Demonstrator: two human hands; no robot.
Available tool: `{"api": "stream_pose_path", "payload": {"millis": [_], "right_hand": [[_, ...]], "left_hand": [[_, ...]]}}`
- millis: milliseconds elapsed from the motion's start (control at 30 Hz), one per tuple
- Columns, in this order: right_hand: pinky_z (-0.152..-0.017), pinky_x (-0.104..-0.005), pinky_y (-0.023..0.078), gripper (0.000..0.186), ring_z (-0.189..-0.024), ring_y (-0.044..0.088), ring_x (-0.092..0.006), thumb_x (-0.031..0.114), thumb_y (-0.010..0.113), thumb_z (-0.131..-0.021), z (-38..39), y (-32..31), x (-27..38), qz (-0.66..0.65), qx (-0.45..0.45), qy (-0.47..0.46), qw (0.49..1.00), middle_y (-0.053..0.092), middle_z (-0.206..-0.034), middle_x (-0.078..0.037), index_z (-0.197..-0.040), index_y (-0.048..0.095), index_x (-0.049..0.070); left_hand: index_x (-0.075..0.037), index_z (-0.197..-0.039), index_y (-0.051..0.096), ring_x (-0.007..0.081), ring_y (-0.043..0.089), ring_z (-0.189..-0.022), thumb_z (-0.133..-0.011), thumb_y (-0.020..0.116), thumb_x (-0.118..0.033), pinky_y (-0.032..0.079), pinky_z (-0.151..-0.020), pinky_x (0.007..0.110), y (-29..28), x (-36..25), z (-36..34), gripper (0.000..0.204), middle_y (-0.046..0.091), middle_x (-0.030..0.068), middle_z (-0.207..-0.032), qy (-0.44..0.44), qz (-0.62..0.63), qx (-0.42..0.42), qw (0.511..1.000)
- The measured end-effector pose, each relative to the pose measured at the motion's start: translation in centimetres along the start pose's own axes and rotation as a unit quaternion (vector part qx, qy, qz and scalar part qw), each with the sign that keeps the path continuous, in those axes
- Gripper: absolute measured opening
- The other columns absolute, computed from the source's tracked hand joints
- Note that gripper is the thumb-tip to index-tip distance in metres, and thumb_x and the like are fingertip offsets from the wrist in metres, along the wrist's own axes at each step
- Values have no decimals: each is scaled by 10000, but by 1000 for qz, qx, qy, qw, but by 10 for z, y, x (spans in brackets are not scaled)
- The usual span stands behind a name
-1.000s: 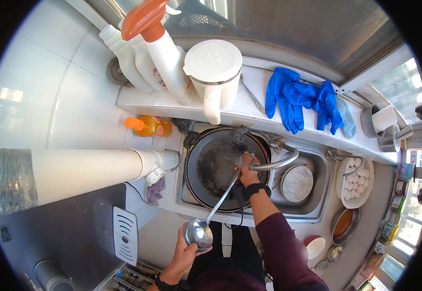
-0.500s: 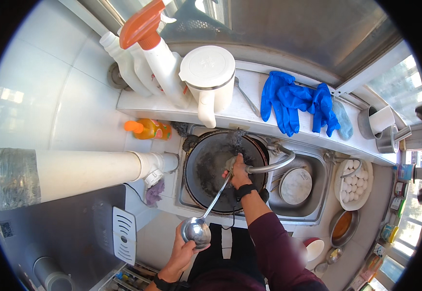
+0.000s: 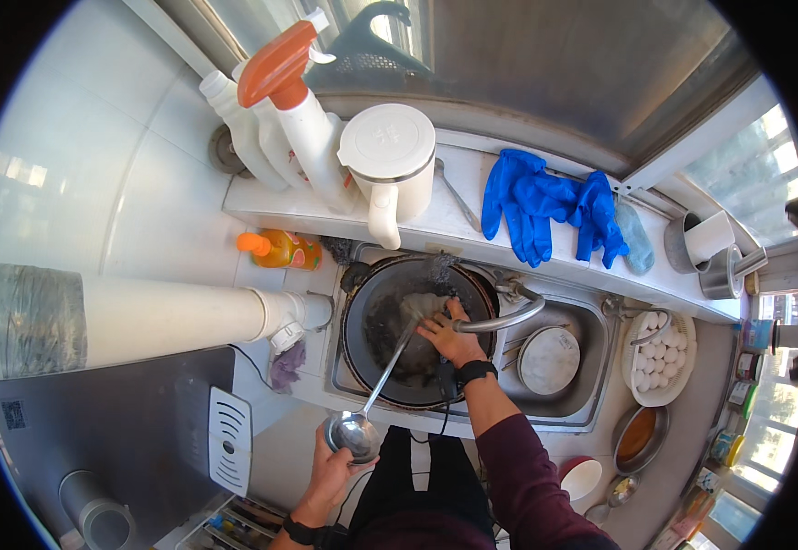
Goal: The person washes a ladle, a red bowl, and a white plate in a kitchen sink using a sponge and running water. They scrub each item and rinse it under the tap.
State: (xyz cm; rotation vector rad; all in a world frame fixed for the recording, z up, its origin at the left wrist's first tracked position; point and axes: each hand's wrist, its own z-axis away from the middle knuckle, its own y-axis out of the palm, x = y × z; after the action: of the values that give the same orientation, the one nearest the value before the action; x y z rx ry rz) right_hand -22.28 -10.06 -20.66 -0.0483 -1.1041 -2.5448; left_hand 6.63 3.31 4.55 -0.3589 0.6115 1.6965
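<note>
A steel ladle (image 3: 353, 434) slants over the large dark wok (image 3: 355, 344) in the left sink basin. Its round bowl rests in my left hand (image 3: 328, 475), whose fingers close around it. The handle reaches up into the wok. At the handle's far end is my right hand (image 3: 454, 343), gripping a pale greyish cloth (image 3: 423, 304) against it. The curved faucet (image 3: 504, 321) passes just over my right hand. Dark, murky water lies in the wok, and a dark scouring pad (image 3: 441, 267) sits on its far rim.
The right basin (image 3: 587, 367) holds a white plate (image 3: 549, 360). Right of it stand a basket of eggs (image 3: 663, 358) and a metal bowl (image 3: 642, 434). Blue gloves (image 3: 545, 202), a white jug (image 3: 388, 170) and a spray bottle (image 3: 312, 137) line the ledge. An orange bottle (image 3: 281, 249) stands left.
My left hand has shifted slightly left with the ladle bowl. The fingers of my right hand have loosened and spread more, and more of the cloth shows at the handle's end.
</note>
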Motion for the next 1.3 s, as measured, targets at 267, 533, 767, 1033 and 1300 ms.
{"api": "stream_pose_path", "payload": {"millis": [267,533,767,1033,1300], "right_hand": [[-1042,-484,537,555,-1429,493,-383,124,606,-1042,51,15,40,431,-112,-85,891,429,-1612,-196,-1572,441,104],[-1060,-472,500,512,-1241,618,-427,85,755,-875,75,14,60,836,93,-380,384,696,-1244,-204,-1377,661,115],[-972,-495,485,371,-1069,677,-378,108,777,-831,148,49,138,875,101,-300,367,741,-1045,-169,-1198,735,84],[-770,-445,455,266,-895,663,-344,107,771,-822,201,95,144,917,38,-339,205,713,-935,-146,-1063,689,29],[-667,-457,559,244,-699,723,-340,125,686,-933,203,112,127,873,48,-281,396,717,-775,-199,-1083,681,-67]], "left_hand": [[-93,-1569,322,472,589,-1296,-875,416,86,510,-1065,508,-6,-16,8,722,536,282,-1457,181,-413,-111,886],[14,-1435,489,441,652,-1165,-984,429,-26,487,-1049,471,-36,-38,-39,457,638,298,-1285,271,-410,-88,867],[91,-1368,529,331,702,-1102,-1111,504,-223,678,-884,446,11,-14,-175,406,617,196,-1267,64,76,-64,993],[59,-1319,506,408,609,-1310,-1147,395,-221,514,-1136,541,179,10,-239,347,604,270,-1383,-114,257,155,947],[-17,-1217,566,320,741,-1012,-1146,410,-222,612,-999,483,193,13,-239,267,703,155,-1049,-119,264,142,947]]}}
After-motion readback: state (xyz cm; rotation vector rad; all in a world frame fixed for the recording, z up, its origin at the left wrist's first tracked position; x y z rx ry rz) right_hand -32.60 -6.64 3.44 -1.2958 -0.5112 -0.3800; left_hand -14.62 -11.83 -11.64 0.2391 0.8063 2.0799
